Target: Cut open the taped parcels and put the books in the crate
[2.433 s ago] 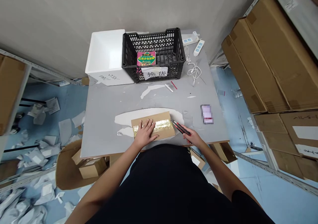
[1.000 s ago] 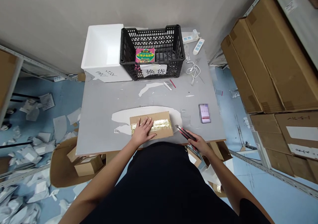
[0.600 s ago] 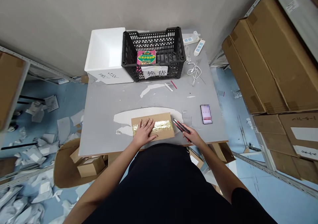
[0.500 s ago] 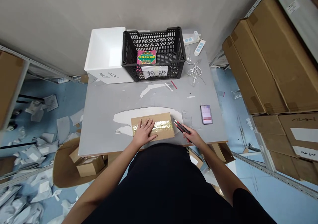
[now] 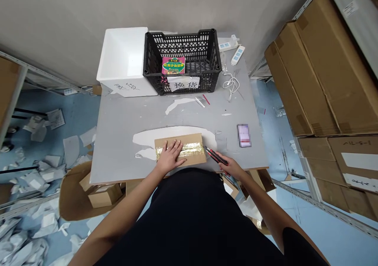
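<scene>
A flat brown cardboard box, banded with shiny yellow tape, is set near the grey surface's front edge. It is covered at left by the left hand, palm down, fingers spread. A black-and-red utility knife is gripped in the right hand, blade pointed at the box's right end; contact cannot be told.

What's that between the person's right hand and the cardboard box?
In the head view, a red-and-black utility knife, held in the right hand, blade end toward the cardboard box; whether they touch is unclear.
</scene>
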Demonstrator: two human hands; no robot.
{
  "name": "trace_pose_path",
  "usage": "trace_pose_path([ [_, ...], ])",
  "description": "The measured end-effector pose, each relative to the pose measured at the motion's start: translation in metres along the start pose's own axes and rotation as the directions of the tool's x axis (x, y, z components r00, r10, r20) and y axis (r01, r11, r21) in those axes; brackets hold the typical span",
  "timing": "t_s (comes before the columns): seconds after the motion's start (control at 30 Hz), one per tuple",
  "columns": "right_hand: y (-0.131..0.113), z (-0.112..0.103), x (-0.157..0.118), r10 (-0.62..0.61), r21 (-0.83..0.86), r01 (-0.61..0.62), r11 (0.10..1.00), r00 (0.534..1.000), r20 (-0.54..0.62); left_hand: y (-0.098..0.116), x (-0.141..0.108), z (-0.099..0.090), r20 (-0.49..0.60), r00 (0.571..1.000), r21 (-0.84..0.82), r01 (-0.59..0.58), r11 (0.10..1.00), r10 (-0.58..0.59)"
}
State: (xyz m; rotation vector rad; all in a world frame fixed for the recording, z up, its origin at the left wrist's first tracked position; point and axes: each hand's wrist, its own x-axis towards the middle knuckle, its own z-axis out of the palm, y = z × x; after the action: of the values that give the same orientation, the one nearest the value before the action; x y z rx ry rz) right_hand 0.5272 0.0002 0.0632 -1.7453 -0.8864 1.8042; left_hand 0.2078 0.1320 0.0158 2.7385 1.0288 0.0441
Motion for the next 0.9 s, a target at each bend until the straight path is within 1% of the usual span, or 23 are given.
trace_pose_path([
  [0.13, 0.000, -0.003, -0.001, 0.007, -0.022, -0.006, 1.000, 1.000, 0.012, 0.000, -0.001, 0.000, 0.000, 1.000, -0.009, -0.007, 1.000, 0.007],
  [0.23, 0.003, -0.007, -0.003, -0.016, -0.056, 0.016, 0.998, 1.000, 0.008, 0.001, 0.000, 0.000, 0.011, 1.000, -0.017, -0.012, 1.000, 0.012],
  [0.37, 0.006, -0.011, -0.007, -0.040, -0.072, 0.041, 0.997, 0.999, 0.019, 0.005, 0.003, 0.000, 0.004, 0.999, 0.013, 0.039, 0.999, -0.039],
  [0.43, 0.009, -0.012, -0.009, -0.038, -0.067, 0.039, 0.997, 0.999, 0.018, 0.005, 0.003, 0.001, 0.006, 0.999, 0.019, 0.044, 0.999, -0.044],
  [0.53, 0.018, -0.010, -0.012, -0.003, -0.050, 0.005, 0.999, 0.999, 0.034, 0.005, 0.003, 0.001, 0.009, 0.999, 0.012, 0.040, 0.999, -0.040],
  [0.67, 0.035, 0.000, -0.018, 0.053, -0.023, -0.051, 0.998, 0.996, 0.070, 0.005, 0.002, 0.001, 0.003, 0.999, 0.006, 0.046, 0.999, -0.046],
  [0.8, 0.043, 0.004, -0.023, 0.028, 0.016, -0.029, 0.999, 0.999, 0.040, 0.005, 0.002, 0.000, -0.005, 0.999, 0.010, 0.038, 0.999, -0.038],
  [0.9, 0.045, -0.004, -0.028, -0.047, 0.079, 0.050, 0.996, 0.998, -0.040, 0.005, 0.001, 0.000, -0.009, 1.000, 0.014, 0.028, 0.999, -0.028],
])
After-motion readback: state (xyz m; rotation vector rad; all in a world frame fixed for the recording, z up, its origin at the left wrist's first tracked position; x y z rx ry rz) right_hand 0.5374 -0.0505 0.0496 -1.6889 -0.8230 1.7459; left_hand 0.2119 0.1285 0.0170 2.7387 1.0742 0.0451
